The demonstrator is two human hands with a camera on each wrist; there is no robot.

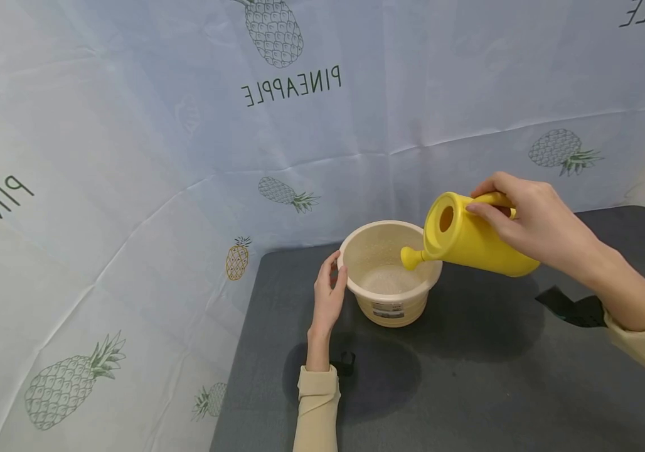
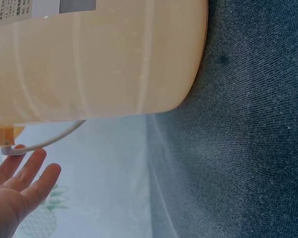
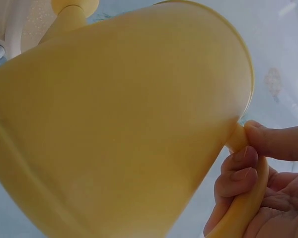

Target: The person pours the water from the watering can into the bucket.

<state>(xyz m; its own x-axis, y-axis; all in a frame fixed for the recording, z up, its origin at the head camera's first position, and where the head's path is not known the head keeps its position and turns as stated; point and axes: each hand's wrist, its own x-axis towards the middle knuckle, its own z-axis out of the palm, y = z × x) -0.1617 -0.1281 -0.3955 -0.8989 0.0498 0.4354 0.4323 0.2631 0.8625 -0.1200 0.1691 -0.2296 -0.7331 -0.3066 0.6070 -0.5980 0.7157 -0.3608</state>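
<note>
A cream plastic bucket (image 1: 391,307) stands upright on the dark table, a printed label on its front. Droplets dot its inner wall. My left hand (image 1: 329,295) holds its left rim, thumb toward the near side. In the left wrist view, bent fingers (image 2: 39,181) lie near a pale curved handle (image 2: 54,140) on the bucket's side; the thumb is hidden there. My right hand (image 1: 543,216) grips the handle of a yellow watering can (image 1: 486,251). The can is tilted left, its spout head (image 1: 411,258) over the bucket's opening. No stream of water can be made out.
The dark grey table (image 1: 277,301) spreads around the bucket. Behind it and to the left hangs a pale cloth (image 1: 130,125) printed with pineapples and mirrored lettering. A black strap (image 1: 573,307) shows by the right wrist.
</note>
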